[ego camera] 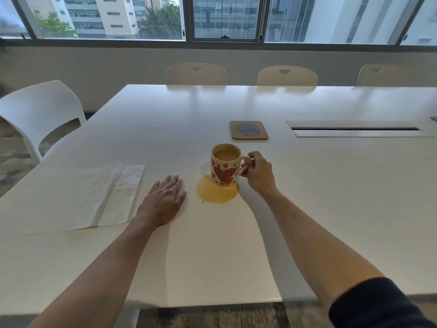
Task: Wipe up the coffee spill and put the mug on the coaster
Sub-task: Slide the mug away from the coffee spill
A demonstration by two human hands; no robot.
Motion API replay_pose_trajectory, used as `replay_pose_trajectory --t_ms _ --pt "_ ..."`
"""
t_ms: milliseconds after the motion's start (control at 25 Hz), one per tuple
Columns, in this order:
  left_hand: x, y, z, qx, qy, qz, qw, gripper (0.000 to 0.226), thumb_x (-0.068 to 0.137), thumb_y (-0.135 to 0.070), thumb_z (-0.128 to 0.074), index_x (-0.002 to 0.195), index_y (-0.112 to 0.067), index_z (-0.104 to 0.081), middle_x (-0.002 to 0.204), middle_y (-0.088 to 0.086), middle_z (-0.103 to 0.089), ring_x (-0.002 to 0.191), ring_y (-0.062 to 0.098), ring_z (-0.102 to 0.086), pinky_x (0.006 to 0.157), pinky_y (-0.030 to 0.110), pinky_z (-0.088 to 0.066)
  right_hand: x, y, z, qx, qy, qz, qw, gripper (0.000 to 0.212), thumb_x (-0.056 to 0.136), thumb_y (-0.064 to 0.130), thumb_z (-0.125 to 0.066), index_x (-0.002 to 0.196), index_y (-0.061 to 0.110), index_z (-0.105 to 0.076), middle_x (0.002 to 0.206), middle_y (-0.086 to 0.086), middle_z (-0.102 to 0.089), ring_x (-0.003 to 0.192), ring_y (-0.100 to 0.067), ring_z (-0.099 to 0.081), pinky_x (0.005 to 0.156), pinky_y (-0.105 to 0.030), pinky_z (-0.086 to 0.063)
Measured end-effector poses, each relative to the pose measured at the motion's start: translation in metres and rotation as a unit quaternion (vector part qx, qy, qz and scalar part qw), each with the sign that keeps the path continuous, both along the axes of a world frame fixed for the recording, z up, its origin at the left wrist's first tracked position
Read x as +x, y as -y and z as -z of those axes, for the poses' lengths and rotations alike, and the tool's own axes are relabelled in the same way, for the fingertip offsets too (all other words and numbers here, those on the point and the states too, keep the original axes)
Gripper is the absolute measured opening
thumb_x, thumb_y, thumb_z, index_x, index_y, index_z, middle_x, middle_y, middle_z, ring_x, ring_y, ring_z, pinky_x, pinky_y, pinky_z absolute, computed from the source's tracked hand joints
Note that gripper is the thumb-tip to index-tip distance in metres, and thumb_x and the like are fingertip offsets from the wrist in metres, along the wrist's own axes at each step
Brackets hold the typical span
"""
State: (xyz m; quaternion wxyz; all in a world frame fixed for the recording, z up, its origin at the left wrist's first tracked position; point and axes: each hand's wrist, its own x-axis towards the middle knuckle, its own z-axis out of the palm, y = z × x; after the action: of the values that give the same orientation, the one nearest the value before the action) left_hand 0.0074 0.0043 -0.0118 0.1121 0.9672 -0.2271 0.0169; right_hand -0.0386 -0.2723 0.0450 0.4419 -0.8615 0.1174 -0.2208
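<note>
A cream mug [224, 165] with red hearts, full of milky coffee, stands upright on the white table [212, 256]. Its base sits at the far edge of an orange-brown coffee spill [216, 193]. My right hand [259, 172] is closed around the mug's handle. My left hand [164, 200] lies flat on the table, palm down, fingers slightly apart, just left of the spill and holding nothing. A square brown coaster [248, 129] with a round grey mesh centre lies beyond the mug. A white paper towel [71, 197] lies spread out to the left of my left hand.
A long cable slot [354, 129] is set into the table at the right, beyond the mug. A white chair [40, 114] stands at the left end. Three beige chairs [196, 74] line the far side under the windows.
</note>
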Motion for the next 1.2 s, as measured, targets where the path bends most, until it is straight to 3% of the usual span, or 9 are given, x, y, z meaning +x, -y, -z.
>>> replay_pose_trajectory --t_ms 160,280,520,680,840,1200 --pt "0.0 0.0 0.0 -0.004 0.001 -0.005 1.0 0.059 0.101 -0.045 -0.025 0.154 -0.018 -0.021 0.163 -0.003 -0.013 0.149 0.009 -0.005 0.121 0.034 -0.002 0.002 0.0 0.003 -0.009 0.009 0.014 1.0 0.014 0.093 0.002 -0.061 0.107 0.002 -0.059 0.088 -0.005 -0.067 0.075 -0.018 -0.065 0.06 -0.016 -0.054" --pt "0.0 0.0 0.0 -0.006 0.005 -0.006 1.0 0.06 0.1 -0.045 -0.026 0.153 -0.018 -0.021 0.162 -0.003 -0.014 0.149 0.009 -0.006 0.121 0.034 -0.002 0.003 -0.001 0.007 -0.005 0.017 0.024 1.0 0.015 0.093 0.002 -0.062 0.107 0.001 -0.059 0.091 -0.007 -0.069 0.076 -0.017 -0.065 0.055 -0.008 -0.046" --pt "-0.002 0.001 -0.002 -0.008 0.008 -0.009 1.0 0.059 0.1 -0.045 -0.028 0.153 -0.018 -0.023 0.162 -0.003 -0.016 0.149 0.009 -0.008 0.12 0.033 -0.003 0.003 -0.004 0.012 0.002 0.038 0.052 0.998 0.012 0.093 0.003 -0.061 0.105 0.002 -0.061 0.089 -0.006 -0.07 0.074 -0.016 -0.064 0.053 -0.006 -0.043" --pt "-0.002 0.002 -0.003 -0.01 0.008 -0.009 1.0 0.059 0.1 -0.045 -0.029 0.153 -0.018 -0.024 0.162 -0.003 -0.017 0.149 0.009 -0.008 0.12 0.033 -0.003 0.004 0.0 0.009 0.011 0.05 0.065 0.997 0.012 0.092 0.003 -0.062 0.104 0.002 -0.06 0.089 -0.006 -0.069 0.075 -0.017 -0.065 0.058 -0.013 -0.049" --pt "-0.003 0.001 -0.004 -0.015 0.007 -0.011 1.0 0.059 0.1 -0.044 -0.029 0.153 -0.018 -0.023 0.162 -0.004 -0.017 0.149 0.008 -0.008 0.12 0.032 -0.002 0.004 0.012 0.002 0.005 0.063 0.083 0.995 0.014 0.09 0.005 -0.066 0.102 0.005 -0.06 0.087 -0.002 -0.068 0.072 -0.012 -0.062 0.055 -0.006 -0.041" --pt "-0.002 0.001 -0.003 -0.029 0.013 -0.01 0.999 0.058 0.1 -0.044 -0.032 0.152 -0.018 -0.027 0.161 -0.003 -0.02 0.148 0.008 -0.011 0.119 0.032 -0.003 -0.011 0.067 0.0 -0.014 0.06 0.145 0.988 0.015 0.088 0.008 -0.07 0.099 0.006 -0.06 0.085 0.0 -0.065 0.072 -0.013 -0.062 0.053 -0.005 -0.038"
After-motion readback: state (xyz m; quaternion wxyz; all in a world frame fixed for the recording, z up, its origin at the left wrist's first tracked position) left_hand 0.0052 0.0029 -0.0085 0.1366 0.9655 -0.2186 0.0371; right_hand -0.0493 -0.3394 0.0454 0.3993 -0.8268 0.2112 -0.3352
